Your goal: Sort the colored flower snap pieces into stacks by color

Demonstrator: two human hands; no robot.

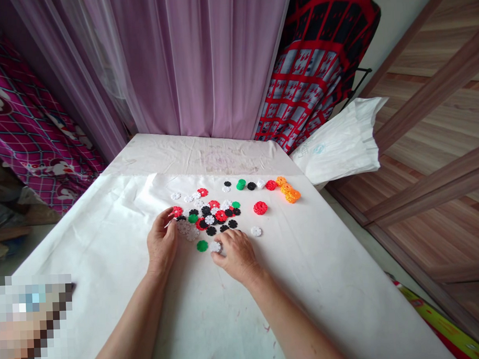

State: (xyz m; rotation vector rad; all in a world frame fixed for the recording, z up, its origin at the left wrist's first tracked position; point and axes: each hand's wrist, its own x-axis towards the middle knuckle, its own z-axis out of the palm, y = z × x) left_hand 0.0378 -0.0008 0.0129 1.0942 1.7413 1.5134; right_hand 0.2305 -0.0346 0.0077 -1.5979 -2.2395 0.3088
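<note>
Notched plastic discs like snowflake building pieces lie in a loose, overlapping pile [210,220] in red, white, black and green. My left hand [162,242] rests at the pile's left edge, fingers curved and thumb apart, close to a red disc [178,211] and some white discs [184,227]. At the near side, my right hand [239,255] has its thumb and fingers around a white disc [215,247], low over the tabletop. Just left of that lies a green disc [202,246]. The right fingers partly cover the pile's near edge.
Beyond the pile runs a row of small stacks: green [240,184], black [251,186], red [270,185] and orange [290,194]. Another red stack [260,208] and a single white disc [256,231] lie to the right. A white bag [340,144] stands by the table's [321,281] right edge.
</note>
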